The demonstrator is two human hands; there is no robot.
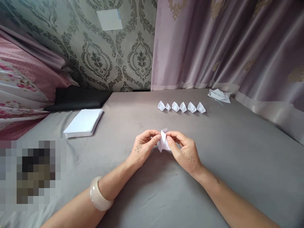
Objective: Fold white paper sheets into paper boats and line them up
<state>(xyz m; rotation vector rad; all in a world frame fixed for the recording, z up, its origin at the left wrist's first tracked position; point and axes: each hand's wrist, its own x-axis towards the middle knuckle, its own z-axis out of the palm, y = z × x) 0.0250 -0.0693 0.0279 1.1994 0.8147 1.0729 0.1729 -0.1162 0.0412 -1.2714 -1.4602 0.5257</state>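
A small piece of folded white paper (162, 141) is held between my two hands, just above the grey cloth. My left hand (144, 146) pinches its left edge between thumb and fingers; a pale bangle (98, 195) sits on that forearm. On the other side, my right hand (184, 150) grips the paper with thumb and forefinger. A flap points up at the top, and the lower right part is partly covered by my right thumb. Beyond my hands stands a row of several small folded paper boats (175, 107).
To the left lies a stack of white paper (83, 122), with a black item (80, 97) behind it. Paper scraps (219, 95) lie at the far right, by the curtain (201, 44). The grey cloth (123, 114) has wrinkles at the left. A blurred patch hides the lower left.
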